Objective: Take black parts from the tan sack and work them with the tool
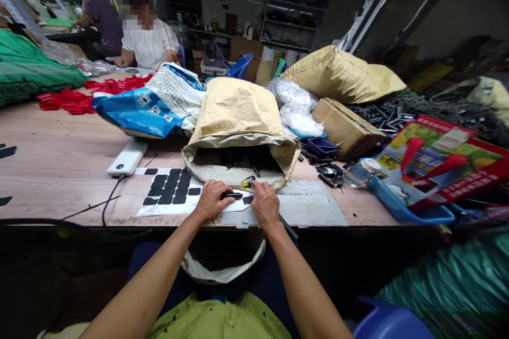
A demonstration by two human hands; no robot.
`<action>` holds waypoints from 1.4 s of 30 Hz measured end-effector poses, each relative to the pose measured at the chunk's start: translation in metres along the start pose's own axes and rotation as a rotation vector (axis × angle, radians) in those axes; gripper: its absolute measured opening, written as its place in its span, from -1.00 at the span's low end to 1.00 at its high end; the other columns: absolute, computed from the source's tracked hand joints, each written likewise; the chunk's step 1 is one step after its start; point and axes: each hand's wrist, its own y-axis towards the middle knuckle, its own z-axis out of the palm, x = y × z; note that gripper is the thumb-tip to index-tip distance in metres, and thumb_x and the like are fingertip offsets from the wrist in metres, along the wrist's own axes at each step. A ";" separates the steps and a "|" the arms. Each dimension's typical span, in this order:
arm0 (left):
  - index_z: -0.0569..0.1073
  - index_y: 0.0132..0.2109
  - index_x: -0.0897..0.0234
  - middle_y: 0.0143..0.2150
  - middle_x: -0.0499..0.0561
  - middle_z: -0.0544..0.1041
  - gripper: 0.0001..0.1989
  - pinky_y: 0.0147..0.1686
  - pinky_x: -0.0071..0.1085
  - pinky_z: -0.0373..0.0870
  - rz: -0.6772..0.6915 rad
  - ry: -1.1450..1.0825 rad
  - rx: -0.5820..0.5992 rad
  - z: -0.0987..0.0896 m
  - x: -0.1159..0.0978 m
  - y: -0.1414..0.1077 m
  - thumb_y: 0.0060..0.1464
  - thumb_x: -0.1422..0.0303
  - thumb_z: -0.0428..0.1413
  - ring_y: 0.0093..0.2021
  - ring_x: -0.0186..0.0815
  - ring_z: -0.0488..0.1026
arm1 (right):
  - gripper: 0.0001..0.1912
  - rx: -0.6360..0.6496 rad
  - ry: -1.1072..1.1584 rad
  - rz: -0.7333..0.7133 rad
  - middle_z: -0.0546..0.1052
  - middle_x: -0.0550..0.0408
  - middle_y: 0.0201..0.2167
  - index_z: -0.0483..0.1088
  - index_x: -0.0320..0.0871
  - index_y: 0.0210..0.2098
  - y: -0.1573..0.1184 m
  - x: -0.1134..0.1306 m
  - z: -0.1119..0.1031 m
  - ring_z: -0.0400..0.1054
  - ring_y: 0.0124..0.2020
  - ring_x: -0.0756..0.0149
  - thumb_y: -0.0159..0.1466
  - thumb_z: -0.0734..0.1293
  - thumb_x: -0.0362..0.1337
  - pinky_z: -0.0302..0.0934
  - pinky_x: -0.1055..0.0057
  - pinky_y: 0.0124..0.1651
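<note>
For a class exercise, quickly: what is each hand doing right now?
Left hand: fingers closed on a small black piece.
Right hand: fingers closed, apparently around a long black tool; the palm side is hidden.

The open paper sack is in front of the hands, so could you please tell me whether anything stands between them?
Nothing visible blocks the way from the left hand, which holds a black piece, to the open sack. Nearer the right hand, a small yellow-green item sits at the sack's lower rim.
</note>
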 end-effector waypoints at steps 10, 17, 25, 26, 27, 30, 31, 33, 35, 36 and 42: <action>0.61 -0.12 0.11 -0.20 -0.01 0.57 -0.78 -0.01 -0.21 0.17 -0.048 -0.023 -0.001 0.000 -0.001 0.001 0.10 0.18 0.26 -0.07 -0.15 0.36 | -0.62 0.002 0.366 -0.079 0.54 -0.02 -0.12 0.44 -0.16 0.10 -0.021 0.014 -0.025 0.42 -0.07 0.27 0.38 0.15 -0.39 0.28 0.41 0.04; 0.61 -0.10 0.12 -0.19 -0.02 0.57 -0.77 0.00 -0.21 0.17 -0.043 -0.030 -0.017 0.000 -0.002 0.000 0.09 0.20 0.28 -0.08 -0.17 0.35 | -0.62 0.045 0.332 -0.067 0.54 -0.03 -0.14 0.45 -0.17 0.10 -0.027 0.024 -0.025 0.43 -0.10 0.27 0.37 0.16 -0.39 0.30 0.42 0.02; 0.59 -0.14 0.14 -0.17 0.00 0.56 -0.79 0.01 -0.22 0.18 -0.064 -0.021 0.012 -0.001 -0.002 0.002 0.11 0.18 0.25 -0.05 -0.15 0.35 | -0.60 -0.019 0.295 -0.153 0.53 -0.03 -0.10 0.42 -0.15 0.14 -0.026 0.040 -0.025 0.42 -0.06 0.29 0.38 0.16 -0.41 0.30 0.43 0.03; 0.59 -0.15 0.14 -0.18 0.01 0.55 -0.79 0.00 -0.22 0.18 -0.067 -0.013 0.015 -0.001 -0.002 0.002 0.11 0.17 0.25 -0.06 -0.15 0.35 | -0.61 0.000 0.288 -0.156 0.54 -0.02 -0.12 0.43 -0.14 0.13 -0.027 0.041 -0.024 0.42 -0.08 0.29 0.37 0.17 -0.42 0.30 0.43 0.02; 0.59 -0.15 0.15 -0.18 0.01 0.55 -0.79 -0.01 -0.22 0.18 -0.068 -0.009 0.016 -0.001 -0.003 0.002 0.11 0.16 0.25 -0.06 -0.15 0.35 | -0.62 0.018 0.288 -0.152 0.54 -0.01 -0.13 0.44 -0.14 0.11 -0.027 0.042 -0.023 0.42 -0.10 0.29 0.37 0.17 -0.42 0.30 0.44 0.00; 0.59 -0.14 0.13 -0.18 -0.01 0.55 -0.79 0.00 -0.22 0.18 -0.060 -0.026 0.007 -0.002 -0.004 0.001 0.08 0.21 0.27 -0.05 -0.15 0.35 | -0.63 0.024 0.320 -0.110 0.54 -0.01 -0.11 0.44 -0.14 0.11 -0.025 0.038 -0.021 0.42 -0.08 0.28 0.38 0.17 -0.40 0.28 0.43 0.02; 0.59 -0.13 0.12 -0.17 -0.02 0.56 -0.80 0.00 -0.21 0.18 -0.056 -0.034 0.003 -0.002 -0.004 0.001 0.07 0.23 0.27 -0.05 -0.15 0.36 | -0.63 0.014 0.329 -0.094 0.53 -0.01 -0.09 0.43 -0.14 0.12 -0.023 0.035 -0.021 0.41 -0.06 0.28 0.39 0.17 -0.39 0.27 0.43 0.03; 0.59 -0.14 0.13 -0.18 -0.02 0.57 -0.81 0.01 -0.20 0.18 -0.056 -0.046 -0.004 -0.002 -0.005 0.000 0.06 0.27 0.26 -0.05 -0.15 0.36 | -0.63 -0.004 0.315 -0.061 0.53 0.00 -0.10 0.44 -0.14 0.12 -0.018 0.029 -0.023 0.40 -0.06 0.27 0.39 0.17 -0.38 0.25 0.43 0.03; 0.58 -0.14 0.13 -0.17 -0.02 0.57 -0.81 0.02 -0.20 0.18 -0.057 -0.054 -0.009 -0.003 -0.005 0.000 0.06 0.29 0.25 -0.04 -0.14 0.36 | -0.64 -0.008 0.258 -0.032 0.53 0.02 -0.12 0.45 -0.12 0.10 -0.013 0.022 -0.023 0.39 -0.07 0.27 0.38 0.19 -0.39 0.23 0.43 0.01; 0.57 -0.13 0.14 -0.17 -0.02 0.58 -0.81 0.02 -0.20 0.18 -0.057 -0.056 -0.012 -0.003 -0.005 0.000 0.06 0.30 0.24 -0.04 -0.14 0.36 | -0.65 -0.005 0.219 -0.022 0.52 0.03 -0.13 0.46 -0.10 0.09 -0.011 0.019 -0.022 0.38 -0.08 0.27 0.38 0.20 -0.39 0.22 0.43 -0.01; 0.57 -0.15 0.17 -0.17 -0.01 0.58 -0.83 0.01 -0.21 0.20 -0.052 -0.055 -0.003 -0.004 -0.004 0.000 0.08 0.30 0.22 -0.05 -0.15 0.36 | -0.67 -0.007 0.019 -0.026 0.49 0.04 -0.19 0.46 -0.06 0.07 -0.011 0.006 -0.001 0.30 -0.16 0.25 0.38 0.22 -0.40 0.13 0.42 -0.12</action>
